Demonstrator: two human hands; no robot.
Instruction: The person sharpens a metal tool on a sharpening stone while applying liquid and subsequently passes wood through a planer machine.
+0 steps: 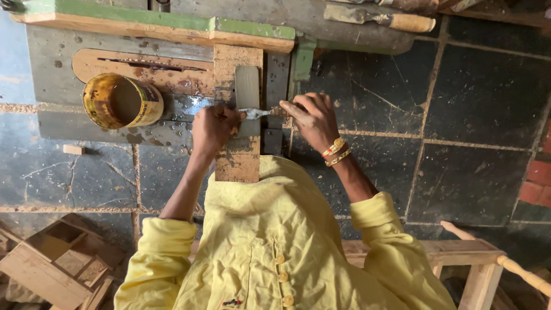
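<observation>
Both hands are working over an upright wooden board (238,155) lying on the grey saw table (51,86), close together but not touching. Left hand (213,127) is closing on the board's left edge; right hand (313,117) is gripping a putty knife (257,113), blade lying across the grey filler patch (247,89). Open yellow tin (121,101) is sitting left of the board, well apart from it.
</observation>
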